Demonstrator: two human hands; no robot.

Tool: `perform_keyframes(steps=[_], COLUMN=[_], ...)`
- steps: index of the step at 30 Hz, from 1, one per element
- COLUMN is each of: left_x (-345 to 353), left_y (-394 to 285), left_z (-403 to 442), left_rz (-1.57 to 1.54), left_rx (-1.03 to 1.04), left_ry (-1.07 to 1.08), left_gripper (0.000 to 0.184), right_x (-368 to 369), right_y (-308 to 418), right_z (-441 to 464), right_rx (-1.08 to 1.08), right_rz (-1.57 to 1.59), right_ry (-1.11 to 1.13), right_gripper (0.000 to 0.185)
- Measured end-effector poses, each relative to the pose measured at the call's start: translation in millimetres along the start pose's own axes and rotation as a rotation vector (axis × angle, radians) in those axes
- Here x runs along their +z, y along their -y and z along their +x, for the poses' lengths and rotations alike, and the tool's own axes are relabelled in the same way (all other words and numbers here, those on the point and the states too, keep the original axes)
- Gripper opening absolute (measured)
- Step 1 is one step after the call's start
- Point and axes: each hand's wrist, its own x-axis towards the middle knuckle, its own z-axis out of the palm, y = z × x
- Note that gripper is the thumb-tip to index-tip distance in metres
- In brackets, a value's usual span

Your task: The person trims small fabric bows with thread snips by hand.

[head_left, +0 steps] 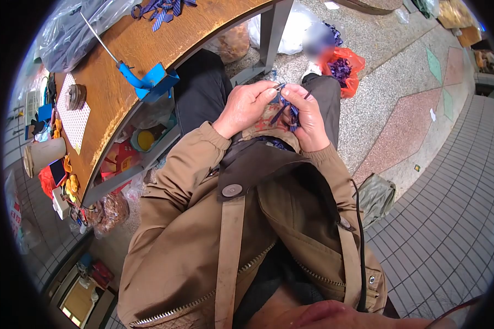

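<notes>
Above the lap, my left hand (247, 105) pinches the end of a dark blue striped fabric piece (292, 114) between thumb and finger. My right hand (308, 118) is closed on the same piece just beside it, and the fingertips of both hands nearly touch. The strip's loose parts hang between the hands and against the right palm. Beneath them, a patterned cloth bag (269, 125) lies on the lap at the edge of a dark apron (258, 164). The exact fold of fabric at the fingertips is too small to make out.
A curved wooden table (175, 27) stands at the left, bearing a blue metal device (158, 82), striped fabric pieces (162, 10) and a round metal weight (76, 97). An orange-red bag (352, 68) of purple strips sits on the floor beyond the knees. Grey-green cloth (377, 198) lies at the right.
</notes>
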Motion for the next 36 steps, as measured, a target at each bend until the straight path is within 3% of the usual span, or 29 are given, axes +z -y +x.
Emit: perform_keyframes(steps=[19, 29, 33, 36], left_x=[-1.5, -6.3, -7.8, -3.7], left_y=[14.8, 14.7, -0.8, -1.3], left_z=[3.1, 4.0, 2.5, 0.7], left_rz=[-0.199, -0.120, 0.366, 0.479], left_rx=[-0.017, 0.026, 0.144, 0.210], left_ry=[0.085, 0.028, -0.097, -0.161], left_gripper=[0.030, 0.028, 0.024, 0.022], right_x=[-6.0, -2.1, -3.6, 3.4], right_y=[1.5, -8.8, -8.1, -7.9], right_z=[0.6, 8.7, 8.2, 5.3], right_rx=[0.031, -0.208, -0.299, -0.461], right_rz=[-0.012, -0.195, -0.537, -0.805], right_ry=[0.033, -0.059, -0.149, -0.211], right_gripper=[0.012, 0.009, 0.006, 0.004])
